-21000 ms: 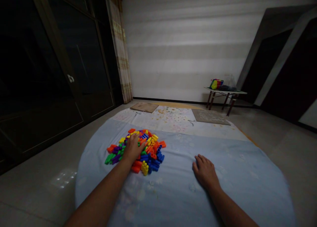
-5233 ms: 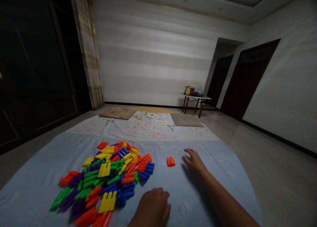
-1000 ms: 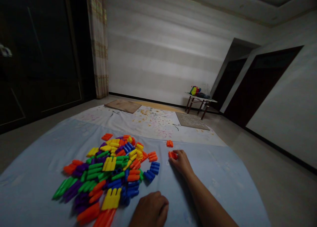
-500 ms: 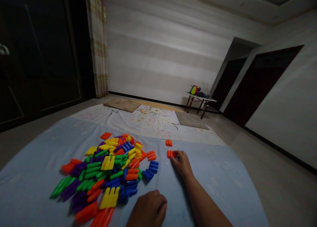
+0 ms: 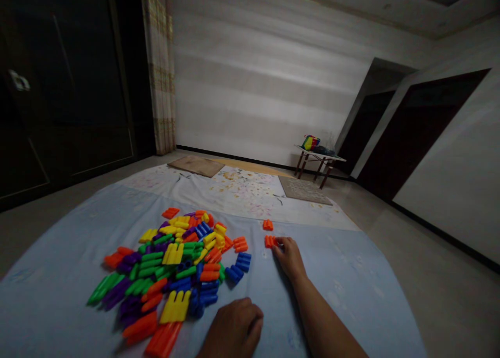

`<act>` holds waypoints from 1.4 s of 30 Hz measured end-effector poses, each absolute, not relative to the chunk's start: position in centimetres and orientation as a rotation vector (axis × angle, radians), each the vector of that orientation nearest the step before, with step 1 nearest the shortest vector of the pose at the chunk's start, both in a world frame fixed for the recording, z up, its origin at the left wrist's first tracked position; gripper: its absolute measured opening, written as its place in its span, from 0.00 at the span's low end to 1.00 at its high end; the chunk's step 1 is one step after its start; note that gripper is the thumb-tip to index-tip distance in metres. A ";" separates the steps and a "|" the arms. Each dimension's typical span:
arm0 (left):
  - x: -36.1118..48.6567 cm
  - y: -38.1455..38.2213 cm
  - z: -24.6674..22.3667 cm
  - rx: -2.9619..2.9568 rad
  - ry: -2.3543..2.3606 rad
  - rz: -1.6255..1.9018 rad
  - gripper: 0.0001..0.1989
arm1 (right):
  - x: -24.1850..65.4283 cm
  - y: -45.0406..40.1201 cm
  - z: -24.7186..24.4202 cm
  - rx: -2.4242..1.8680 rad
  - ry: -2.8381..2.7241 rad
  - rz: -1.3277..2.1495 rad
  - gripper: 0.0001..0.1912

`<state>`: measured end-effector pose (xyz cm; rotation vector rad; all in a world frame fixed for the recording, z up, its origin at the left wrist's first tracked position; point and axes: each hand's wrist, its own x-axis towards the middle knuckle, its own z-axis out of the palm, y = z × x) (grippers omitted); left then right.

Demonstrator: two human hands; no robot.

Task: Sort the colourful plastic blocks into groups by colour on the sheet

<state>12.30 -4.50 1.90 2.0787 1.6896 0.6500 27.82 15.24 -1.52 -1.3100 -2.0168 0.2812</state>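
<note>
My right hand (image 5: 288, 256) lies on the blue part of the cloth, its fingertips closed on the right end of an orange block (image 5: 270, 241). Just beyond that sits another orange block (image 5: 267, 225). Near the bottom edge rests my left hand (image 5: 236, 327), its fingers curled together; whatever might be inside them is hidden. To its left spreads a heap of plastic blocks in green, purple, yellow, orange and blue. Nearest to the left hand are a yellow block (image 5: 175, 307) and some blue ones (image 5: 196, 303). Two joined blue blocks (image 5: 238, 268) lie at the heap's right edge.
The cloth (image 5: 332, 275) covers a round-edged surface. At its far side lie a brown board (image 5: 196, 166) and a grey patterned mat (image 5: 304, 190). Beyond stands a small table (image 5: 320, 154) with a colourful bag (image 5: 310, 142). A dark cabinet (image 5: 62, 87) is at the left.
The view has shifted slightly, so the scene sits a little further right. Both hands and the blocks otherwise keep nearly the same places.
</note>
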 end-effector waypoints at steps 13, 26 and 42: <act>12.4 -4.4 1.7 2.068 1.702 0.672 0.09 | 27.5 15.7 -1.5 -1.362 -2.001 0.223 0.13; 12.3 -4.5 1.5 2.080 1.709 0.662 0.09 | 27.6 15.9 -1.7 -1.310 -2.049 0.212 0.10; 12.3 -4.8 1.4 2.030 1.681 0.749 0.09 | 26.7 13.4 -0.3 -1.024 -2.065 0.291 0.10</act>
